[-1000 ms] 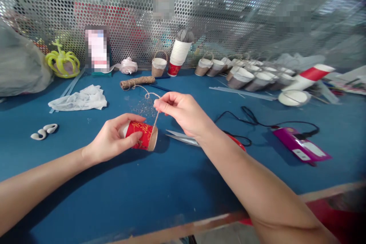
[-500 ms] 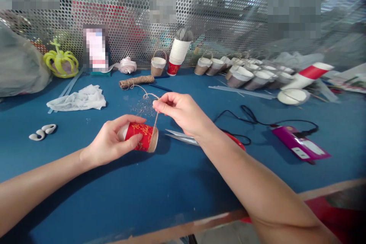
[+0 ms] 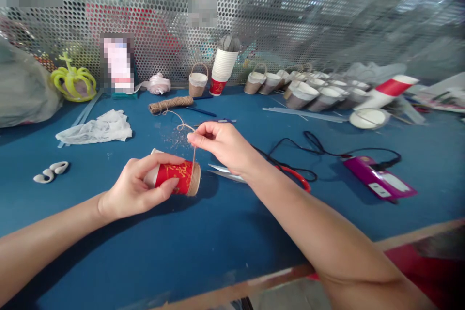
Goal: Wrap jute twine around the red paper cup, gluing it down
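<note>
On its side above the blue table, a red and white paper cup [image 3: 184, 171] is gripped by my left hand [image 3: 140, 181], thumb in front and fingers behind. Brown twine [image 3: 195, 179] is wound in rows around the cup's right end. My right hand [image 3: 223, 147] pinches the strand between thumb and fingertips, just above the cup. From there the twine loops back to a twine roll [image 3: 171, 104] lying farther off. Partly under my right forearm lie scissors [image 3: 227, 173] with red handles, their blades toward the cup.
Behind stand a stack of paper cups [image 3: 225, 65], a small twine-covered basket [image 3: 198, 85] and several more baskets at right. A purple power strip [image 3: 379, 178] with a black cable lies right. White crumpled cloth [image 3: 98, 127] and earbuds [image 3: 51, 172] lie left.
Both hands keep their holds on the cup and twine. My right hand has shifted slightly left and down; the cup appears slightly turned. The whole view has moved a little.
</note>
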`<state>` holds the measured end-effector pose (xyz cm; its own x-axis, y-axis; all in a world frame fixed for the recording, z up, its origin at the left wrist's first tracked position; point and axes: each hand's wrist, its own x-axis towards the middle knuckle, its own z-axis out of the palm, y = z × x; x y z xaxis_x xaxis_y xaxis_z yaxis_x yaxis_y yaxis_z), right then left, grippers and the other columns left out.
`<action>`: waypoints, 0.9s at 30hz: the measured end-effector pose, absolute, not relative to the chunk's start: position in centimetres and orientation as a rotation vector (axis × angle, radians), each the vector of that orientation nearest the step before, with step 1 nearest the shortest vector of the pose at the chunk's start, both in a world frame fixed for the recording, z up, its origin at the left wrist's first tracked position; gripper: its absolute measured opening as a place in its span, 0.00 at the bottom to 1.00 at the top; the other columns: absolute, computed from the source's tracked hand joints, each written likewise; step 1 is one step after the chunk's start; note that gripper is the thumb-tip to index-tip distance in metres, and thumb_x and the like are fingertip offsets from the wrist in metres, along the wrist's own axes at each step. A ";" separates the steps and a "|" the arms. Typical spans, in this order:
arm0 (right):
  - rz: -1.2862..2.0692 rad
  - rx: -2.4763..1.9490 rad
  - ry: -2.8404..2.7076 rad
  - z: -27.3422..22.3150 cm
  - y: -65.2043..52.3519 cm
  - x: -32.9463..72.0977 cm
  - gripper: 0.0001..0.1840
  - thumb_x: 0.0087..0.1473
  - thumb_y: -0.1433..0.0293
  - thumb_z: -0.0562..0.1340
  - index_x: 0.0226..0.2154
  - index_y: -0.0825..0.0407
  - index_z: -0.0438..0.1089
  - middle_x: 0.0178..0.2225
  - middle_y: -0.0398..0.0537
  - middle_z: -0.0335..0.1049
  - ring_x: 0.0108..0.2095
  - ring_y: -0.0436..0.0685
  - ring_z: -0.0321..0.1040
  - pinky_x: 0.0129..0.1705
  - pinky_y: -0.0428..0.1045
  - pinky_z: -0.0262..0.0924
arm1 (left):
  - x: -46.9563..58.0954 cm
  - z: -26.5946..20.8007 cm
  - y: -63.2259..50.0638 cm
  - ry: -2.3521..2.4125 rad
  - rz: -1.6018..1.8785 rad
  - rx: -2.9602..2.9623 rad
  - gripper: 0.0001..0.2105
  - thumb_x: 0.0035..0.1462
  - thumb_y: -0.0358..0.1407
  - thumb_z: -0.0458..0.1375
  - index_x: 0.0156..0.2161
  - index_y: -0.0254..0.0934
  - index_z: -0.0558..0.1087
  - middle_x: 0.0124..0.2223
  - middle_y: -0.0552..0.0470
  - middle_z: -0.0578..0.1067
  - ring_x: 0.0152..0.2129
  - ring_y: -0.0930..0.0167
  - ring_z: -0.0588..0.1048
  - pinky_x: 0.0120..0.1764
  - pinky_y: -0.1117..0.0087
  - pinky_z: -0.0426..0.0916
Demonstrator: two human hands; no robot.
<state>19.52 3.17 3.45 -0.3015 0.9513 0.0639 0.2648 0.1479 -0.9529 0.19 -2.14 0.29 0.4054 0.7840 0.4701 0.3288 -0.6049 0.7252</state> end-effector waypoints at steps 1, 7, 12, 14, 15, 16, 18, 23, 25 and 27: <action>1.188 -1.184 -1.697 3.4 3.2 19.5 0.15 0.42 0.58 0.66 0.22 0.53 0.67 0.23 0.41 0.66 0.26 0.49 0.60 0.33 0.48 0.56 | 0.2 0.3 -2.2 0.942 1.126 2.135 0.11 0.53 0.32 0.56 0.42 0.32 0.71 0.22 0.56 0.73 0.13 0.80 0.63 0.19 0.81 0.62; 1.234 -1.193 -1.690 3.4 3.2 19.5 0.15 0.41 0.59 0.66 0.22 0.53 0.66 0.22 0.39 0.64 0.25 0.48 0.58 0.32 0.48 0.54 | 0.3 0.6 -2.2 0.869 1.212 2.189 0.10 0.52 0.30 0.56 0.41 0.33 0.70 0.15 0.62 0.65 0.09 0.81 0.57 0.15 0.81 0.58; 1.294 -1.209 -1.667 3.7 2.9 19.2 0.16 0.39 0.59 0.67 0.21 0.53 0.66 0.21 0.39 0.63 0.25 0.48 0.57 0.32 0.47 0.53 | 0.3 0.7 -2.3 0.826 1.256 2.227 0.10 0.52 0.28 0.56 0.41 0.34 0.71 0.13 0.65 0.59 0.09 0.82 0.52 0.14 0.82 0.55; 1.309 -1.215 -1.668 3.8 2.8 19.2 0.17 0.38 0.58 0.67 0.21 0.54 0.66 0.22 0.39 0.63 0.25 0.48 0.57 0.32 0.47 0.53 | 0.3 0.6 -2.4 0.817 1.272 2.240 0.10 0.51 0.28 0.57 0.41 0.34 0.71 0.13 0.66 0.56 0.09 0.82 0.51 0.14 0.83 0.54; 1.314 -1.218 -1.671 3.8 2.8 19.1 0.17 0.39 0.58 0.67 0.21 0.54 0.66 0.22 0.39 0.62 0.25 0.48 0.57 0.32 0.47 0.52 | 0.3 0.6 -2.4 0.821 1.282 2.248 0.10 0.51 0.28 0.57 0.40 0.34 0.71 0.13 0.66 0.56 0.09 0.82 0.51 0.14 0.83 0.54; 1.316 -1.221 -1.676 3.8 2.8 19.1 0.17 0.39 0.58 0.67 0.21 0.54 0.66 0.21 0.39 0.62 0.25 0.48 0.56 0.32 0.47 0.52 | 0.3 0.6 -2.4 0.825 1.286 2.253 0.10 0.51 0.28 0.58 0.40 0.34 0.71 0.13 0.65 0.57 0.10 0.82 0.51 0.14 0.82 0.54; 1.319 -1.219 -1.692 3.7 2.8 19.2 0.16 0.40 0.58 0.66 0.21 0.54 0.66 0.21 0.38 0.61 0.24 0.47 0.55 0.30 0.47 0.51 | 0.3 0.6 -2.4 0.824 1.291 2.258 0.09 0.51 0.28 0.58 0.40 0.34 0.71 0.14 0.65 0.58 0.10 0.81 0.51 0.14 0.82 0.54; 1.336 -1.210 -1.720 3.6 2.8 19.2 0.16 0.41 0.59 0.66 0.20 0.54 0.64 0.21 0.37 0.59 0.23 0.47 0.53 0.28 0.47 0.48 | 0.2 0.7 -2.5 0.816 1.305 2.268 0.10 0.51 0.28 0.58 0.40 0.35 0.71 0.15 0.64 0.60 0.10 0.81 0.52 0.15 0.82 0.54; 1.350 -1.211 -1.728 3.5 2.8 19.2 0.16 0.42 0.59 0.66 0.21 0.54 0.64 0.21 0.38 0.60 0.24 0.47 0.54 0.29 0.47 0.49 | 0.1 0.6 -2.4 0.814 1.310 2.274 0.10 0.51 0.28 0.58 0.40 0.35 0.71 0.16 0.64 0.60 0.11 0.81 0.52 0.15 0.82 0.55; 1.356 -1.211 -1.747 3.4 2.9 19.2 0.16 0.43 0.59 0.65 0.22 0.54 0.65 0.21 0.38 0.61 0.24 0.47 0.55 0.29 0.47 0.50 | 0.1 0.6 -2.4 0.796 1.326 2.285 0.10 0.51 0.28 0.58 0.40 0.35 0.71 0.15 0.64 0.58 0.11 0.81 0.52 0.15 0.82 0.56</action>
